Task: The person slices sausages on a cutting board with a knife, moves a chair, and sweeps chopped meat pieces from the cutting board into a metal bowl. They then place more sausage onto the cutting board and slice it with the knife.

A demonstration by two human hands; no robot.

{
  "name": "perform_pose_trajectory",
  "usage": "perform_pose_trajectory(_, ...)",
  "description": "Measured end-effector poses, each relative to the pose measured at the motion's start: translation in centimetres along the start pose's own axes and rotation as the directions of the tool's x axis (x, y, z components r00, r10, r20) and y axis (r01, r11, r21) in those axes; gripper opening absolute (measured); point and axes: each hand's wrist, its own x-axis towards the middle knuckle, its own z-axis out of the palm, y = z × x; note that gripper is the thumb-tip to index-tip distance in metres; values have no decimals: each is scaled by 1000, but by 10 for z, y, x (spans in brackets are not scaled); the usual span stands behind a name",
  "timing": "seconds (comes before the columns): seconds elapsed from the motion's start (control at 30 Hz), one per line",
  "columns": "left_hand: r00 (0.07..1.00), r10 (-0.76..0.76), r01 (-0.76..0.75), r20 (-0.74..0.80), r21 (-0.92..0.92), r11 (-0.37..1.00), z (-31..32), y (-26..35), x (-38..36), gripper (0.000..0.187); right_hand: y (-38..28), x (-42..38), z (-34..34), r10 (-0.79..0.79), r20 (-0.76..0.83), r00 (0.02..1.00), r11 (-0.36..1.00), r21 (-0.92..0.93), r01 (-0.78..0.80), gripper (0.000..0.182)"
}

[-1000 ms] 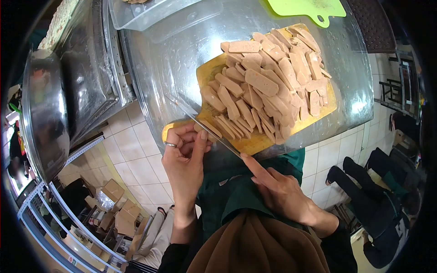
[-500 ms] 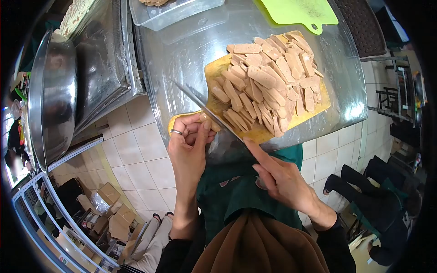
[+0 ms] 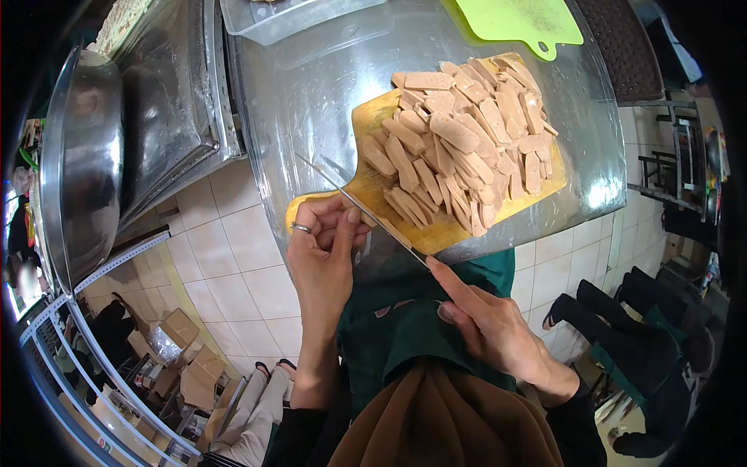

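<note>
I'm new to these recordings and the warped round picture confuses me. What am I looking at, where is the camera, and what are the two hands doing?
There is no machine here: a person wears a wide-angle camera on the head, looking down at their own bare hands, so the edges curve. The left hand, with a ring, pins a last piece of pale sausage against the yellow wooden cutting board. The right hand holds a long steel knife, forefinger along its spine, blade against that piece. A heap of pinkish-brown sausage slices covers the board, which lies on a shiny metal table. Further back are a lime-green plastic board and a clear plastic tub.
</note>
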Motion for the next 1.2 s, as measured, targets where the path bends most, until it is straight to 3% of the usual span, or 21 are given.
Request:
perform_pose_trajectory(0.13,1000,-21,20,10,25,999,-1,1,0,16,2,12,6,-14,-24,1000,1000,-21,13,63)
perform_pose_trajectory(0.3,1000,-23,23,-16,29,999,1,3,-1,15,-8,36,4,83,93,992,996,-31,-80,59)
perform_pose_trajectory(0.5,999,-41,41,-16,49,998,1,1,-1,15,5,33,11,-12,8,1000,999,40,11,61)
perform_pose_trajectory(0.93,999,-8,10,-35,49,999,2,1,0,15,-6,45,6,170,109,979,985,-20,-169,55)
perform_pose_trajectory(1.13,999,38,-36,-12,120,992,3,3,1,17,4,44,1,-79,-64,995,992,94,84,59)
perform_pose_trajectory(1.2,999,40,-39,-1,174,984,4,8,1,20,1,42,-9,-77,-97,992,993,81,85,57)
